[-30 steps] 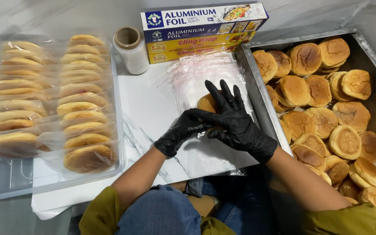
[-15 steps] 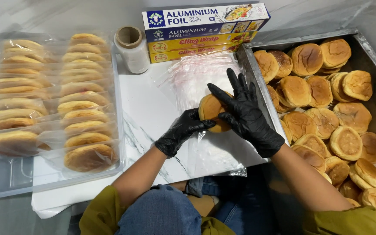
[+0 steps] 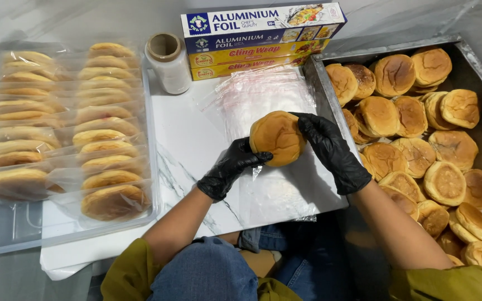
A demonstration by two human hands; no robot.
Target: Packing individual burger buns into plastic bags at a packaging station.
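A round golden bun is held up between both black-gloved hands over a white marble board. My left hand grips its lower left edge. My right hand cups its right side. Under the bun lies a clear plastic bag, and a stack of more clear bags sits just beyond it.
A metal tray full of loose buns stands at the right. At the left a clear tray holds two rows of bagged buns. Foil and wrap boxes and a roll of clear film stand at the back.
My hands were pressed flat on the bag with the bun mostly covered; they have since lifted and turned the bun so its whole top shows.
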